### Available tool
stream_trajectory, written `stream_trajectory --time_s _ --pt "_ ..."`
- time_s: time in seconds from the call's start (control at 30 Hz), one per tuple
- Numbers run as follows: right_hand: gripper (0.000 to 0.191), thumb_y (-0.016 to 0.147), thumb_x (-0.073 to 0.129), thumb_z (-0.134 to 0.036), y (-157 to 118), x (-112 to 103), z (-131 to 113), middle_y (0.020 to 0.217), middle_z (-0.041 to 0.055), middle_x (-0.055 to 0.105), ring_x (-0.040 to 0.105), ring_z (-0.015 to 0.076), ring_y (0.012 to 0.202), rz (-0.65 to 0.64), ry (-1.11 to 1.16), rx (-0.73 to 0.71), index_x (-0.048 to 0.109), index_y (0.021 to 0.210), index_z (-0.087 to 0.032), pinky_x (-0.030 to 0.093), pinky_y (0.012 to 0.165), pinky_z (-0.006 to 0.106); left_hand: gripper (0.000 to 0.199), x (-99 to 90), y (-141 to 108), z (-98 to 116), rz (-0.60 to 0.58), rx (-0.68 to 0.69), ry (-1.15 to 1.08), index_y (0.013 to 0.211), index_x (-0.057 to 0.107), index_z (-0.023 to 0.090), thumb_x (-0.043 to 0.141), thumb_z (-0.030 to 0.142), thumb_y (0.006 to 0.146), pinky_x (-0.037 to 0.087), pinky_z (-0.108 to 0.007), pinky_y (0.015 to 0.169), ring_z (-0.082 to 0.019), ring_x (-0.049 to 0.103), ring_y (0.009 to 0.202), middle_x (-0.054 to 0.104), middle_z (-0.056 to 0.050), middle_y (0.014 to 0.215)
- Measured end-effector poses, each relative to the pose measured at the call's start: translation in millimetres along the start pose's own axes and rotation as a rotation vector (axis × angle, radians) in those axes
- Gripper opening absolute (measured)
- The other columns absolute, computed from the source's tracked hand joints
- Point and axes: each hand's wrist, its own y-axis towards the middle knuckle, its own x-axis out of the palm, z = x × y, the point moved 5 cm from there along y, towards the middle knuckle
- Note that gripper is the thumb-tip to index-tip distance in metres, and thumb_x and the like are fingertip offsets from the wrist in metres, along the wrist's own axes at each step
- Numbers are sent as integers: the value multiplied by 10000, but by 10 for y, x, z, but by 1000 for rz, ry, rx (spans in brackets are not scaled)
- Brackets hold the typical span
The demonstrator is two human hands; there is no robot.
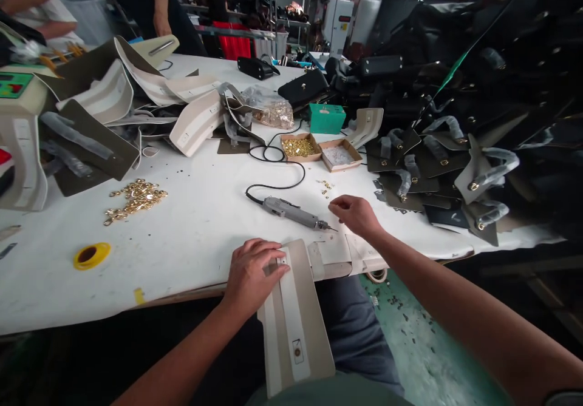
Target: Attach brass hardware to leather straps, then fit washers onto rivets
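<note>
My left hand (255,272) grips the upper end of a beige bag panel (314,327), fingers over its top and thumb on its face. The panel leans from the table edge down to my lap, with a pale strip and a small square-framed hole near its lower end. My right hand (355,213) is held just above the table with its fingertips pinched together. What they hold, if anything, is too small to make out. Near those fingertips lie several small gold fittings (325,187) and a grey electric screwdriver (291,212), its bit pointing right.
Behind the screwdriver stand a box of gold fittings (298,147), a box of clear pieces (339,155) and a green box (327,118). Gold clasps (136,199) and a yellow tape roll (92,255) lie left. Bag panels (198,124) pile up behind. Another person's hand (161,23) shows far back.
</note>
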Motion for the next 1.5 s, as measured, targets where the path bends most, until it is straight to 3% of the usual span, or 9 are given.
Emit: stream_trajectory --time_s 0.07,0.17,0.3,0.53,0.73,0.93,1.2,1.4,1.5 --pt "317 857 614 -455 258 -49 127 849 13 728 636 145 686 95 -85 11 749 1003 -208 455 663 253 142 0 -2 -11 0 -12 -6 937 774 320 757 328 797 399 -490 1010 -307 572 1200 748 11 1174" --pt "253 831 644 -406 553 47 196 873 8 739 625 164 747 125 -149 3 765 986 -248 431 685 267 145 11 -4 -29 -6 -21 -1 946 773 330 751 326 802 395 -494 1021 -298 565 1215 743 28 1184" --pt "166 826 630 -332 681 135 195 900 13 752 621 181 809 135 -220 -18 765 883 -254 404 696 271 148 35 6 -48 -6 -1 21 953 775 336 753 336 807 400 -495 1017 -301 564 1222 744 31 1186" --pt "131 808 659 -316 452 -27 319 869 16 744 612 173 760 80 -261 -26 766 833 -246 402 666 266 128 41 28 -56 26 73 54 944 772 329 742 357 823 425 -480 983 -296 588 1184 750 32 1166" --pt "370 875 629 -451 421 -365 440 837 2 713 598 117 613 34 -122 -10 731 1161 -239 443 591 242 145 64 19 -66 31 80 70 962 768 328 739 378 828 417 -476 990 -298 579 1201 748 31 1174" --pt "227 830 674 -398 252 -786 654 748 13 714 634 147 643 29 -126 4 778 891 -205 464 639 273 137 79 7 -84 34 77 69 957 762 334 739 372 827 410 -471 995 -289 580 1198 742 41 1186" --pt "228 822 665 -372 -7 -553 876 947 52 760 652 210 800 60 -279 -33 798 942 -231 472 749 324 123 70 15 -62 48 83 64 950 758 330 744 352 830 412 -462 995 -278 588 1190 746 37 1172" --pt "97 727 717 -294 109 -574 852 677 22 707 576 158 597 -64 -252 95 752 759 -209 409 570 274 128 65 9 -54 47 76 59 949 763 326 748 347 824 418 -469 996 -287 586 1192 749 27 1167" --pt "134 760 697 -318 160 -549 807 611 18 669 567 141 545 -142 -157 133 726 750 -188 432 527 253 126 57 -2 -56 47 68 43 941 766 322 754 349 819 421 -467 1005 -283 585 1188 750 27 1162"
